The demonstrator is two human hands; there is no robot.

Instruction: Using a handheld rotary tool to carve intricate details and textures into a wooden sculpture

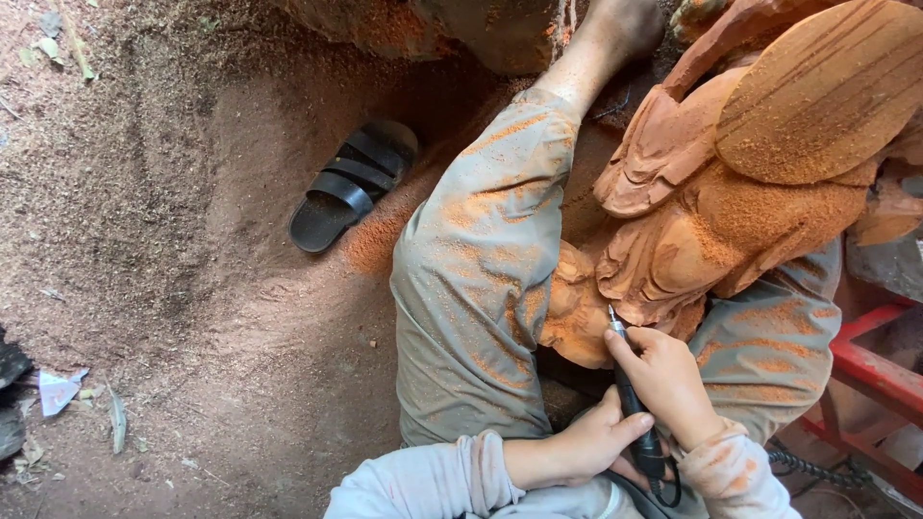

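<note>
While both hands worked low at five o'clock, a reddish wood carving lay across the lap.
Right hand clamped the rotary tool, tip touching the carving; left hand steadied its handle.

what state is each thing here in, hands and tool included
right hand: closed around the rotary tool, pen-style
left hand: resting against the tool's lower body, thumb on it
rotary tool: upright, tip touching the carving
wood carving: lying across the lap, coated in orange dust
trousers: dusted with sawdust
black sandal: off the foot, lying on the ground
</note>
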